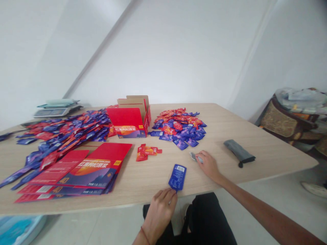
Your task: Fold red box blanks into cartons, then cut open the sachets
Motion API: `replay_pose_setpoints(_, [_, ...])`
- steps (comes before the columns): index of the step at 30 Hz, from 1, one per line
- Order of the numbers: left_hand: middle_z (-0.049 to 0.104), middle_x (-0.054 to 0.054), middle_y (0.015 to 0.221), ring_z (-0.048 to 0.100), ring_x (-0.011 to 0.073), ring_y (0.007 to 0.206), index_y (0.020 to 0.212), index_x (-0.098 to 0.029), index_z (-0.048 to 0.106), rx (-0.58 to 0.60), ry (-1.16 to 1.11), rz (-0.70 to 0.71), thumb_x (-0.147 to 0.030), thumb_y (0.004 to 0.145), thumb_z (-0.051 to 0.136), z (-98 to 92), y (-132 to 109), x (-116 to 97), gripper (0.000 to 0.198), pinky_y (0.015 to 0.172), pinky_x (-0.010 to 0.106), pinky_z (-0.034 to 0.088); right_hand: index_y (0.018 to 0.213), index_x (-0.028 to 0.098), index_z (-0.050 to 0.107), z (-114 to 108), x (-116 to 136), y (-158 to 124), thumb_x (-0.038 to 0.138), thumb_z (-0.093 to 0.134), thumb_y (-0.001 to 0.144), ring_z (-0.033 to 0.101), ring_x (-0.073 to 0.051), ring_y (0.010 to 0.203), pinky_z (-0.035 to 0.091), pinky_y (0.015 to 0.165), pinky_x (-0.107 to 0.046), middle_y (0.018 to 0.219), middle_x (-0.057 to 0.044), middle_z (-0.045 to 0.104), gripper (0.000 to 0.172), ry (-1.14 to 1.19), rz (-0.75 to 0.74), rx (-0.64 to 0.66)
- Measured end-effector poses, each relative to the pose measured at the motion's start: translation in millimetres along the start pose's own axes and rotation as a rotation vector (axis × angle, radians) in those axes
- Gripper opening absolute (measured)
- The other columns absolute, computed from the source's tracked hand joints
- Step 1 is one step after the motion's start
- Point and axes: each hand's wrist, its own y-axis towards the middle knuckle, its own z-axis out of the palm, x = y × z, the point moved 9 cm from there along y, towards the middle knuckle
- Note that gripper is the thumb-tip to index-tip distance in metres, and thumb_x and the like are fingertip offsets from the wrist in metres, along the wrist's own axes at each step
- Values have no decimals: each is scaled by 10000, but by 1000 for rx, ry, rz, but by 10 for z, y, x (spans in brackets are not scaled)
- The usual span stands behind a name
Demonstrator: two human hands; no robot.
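My left hand (160, 207) hangs at the table's front edge, fingers curled, pinching the near end of a blue sachet (177, 176) that lies on the table. My right hand (208, 165) rests on the tabletop further right, fingers closed over a small silvery packet (193, 157). A few red sachets (146, 152) lie just beyond the blue one. Behind them stands an open red carton (131, 120), and to its right a heap of red and blue sachets (180, 127).
A stack of flattened red and blue cartons (84, 172) lies at front left, with a long spread of blue and red sachets (61, 134) behind it. A scale (57, 108) stands at far left. A grey pouch (238, 152) lies at right. A cluttered side table (293, 115) stands off right.
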Motion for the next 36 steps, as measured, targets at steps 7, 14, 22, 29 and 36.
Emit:
replay_pose_setpoints(7, [805,61,990,791,198,874,1049,-222,729,-253,-426,-504,-305,1076,510,-189,-1,572,236,798,284,654,991,224,756,3,-3,-6,272,518,1040,643,-243,946,489,820,-349,1008,-84,720,248,-7,-25,-28])
replay_pose_setpoints(14, [784,63,781,756,235,729,853,-168,746,-193,-721,-891,-473,966,601,93,-60,1045,356,679,310,585,1013,217,754,8,-8,-10,268,512,1044,643,-240,966,497,850,-354,1027,-82,718,250,-7,-23,-31])
replay_pose_setpoints(22, [726,44,734,702,209,700,822,-191,672,43,-425,-820,-284,993,544,198,10,1030,232,629,270,432,1007,219,754,-18,22,-6,264,513,1040,640,-237,948,496,840,-345,1013,-83,704,248,-9,-24,-33])
replay_pose_setpoints(29, [713,36,824,726,206,747,882,-208,626,183,-69,-708,-185,1035,528,129,102,792,183,637,255,451,1018,221,746,-14,18,-19,261,501,1048,632,-240,967,499,880,-350,1014,-82,705,251,-3,-41,-57])
replay_pose_setpoints(36, [723,78,1205,699,256,1130,1190,-218,669,30,-48,-137,-86,984,601,-66,286,364,254,976,403,606,1093,215,736,16,19,-6,240,526,1026,624,-245,1007,493,909,-365,1071,-83,696,222,-17,-12,-23])
